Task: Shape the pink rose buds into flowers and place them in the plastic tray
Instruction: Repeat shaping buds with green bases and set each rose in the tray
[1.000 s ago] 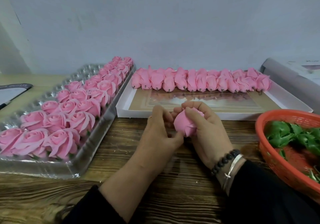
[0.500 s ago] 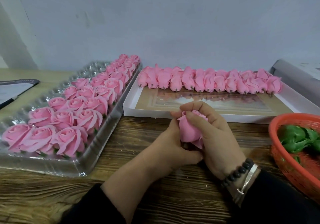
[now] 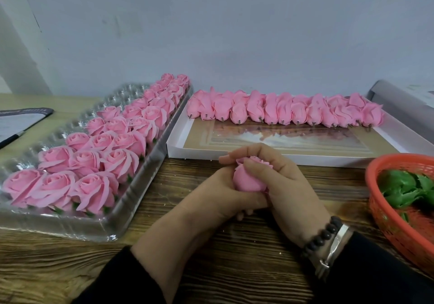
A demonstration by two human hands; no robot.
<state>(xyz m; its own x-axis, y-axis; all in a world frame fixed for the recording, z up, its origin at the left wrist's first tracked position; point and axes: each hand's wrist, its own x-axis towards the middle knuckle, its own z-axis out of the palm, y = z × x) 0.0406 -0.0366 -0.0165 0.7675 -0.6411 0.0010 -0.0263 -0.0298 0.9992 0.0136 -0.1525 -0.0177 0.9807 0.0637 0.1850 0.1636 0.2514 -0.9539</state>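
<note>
Pink rose bud sits above bare wooden table, between plastic tray and orange basket. Left hand and right hand both curl closed around it.

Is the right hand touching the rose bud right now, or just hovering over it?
Touching. The head view shows the right hand with fingers curled over the top of the pink rose bud and its thumb pressed against the front, no gap visible.
</note>
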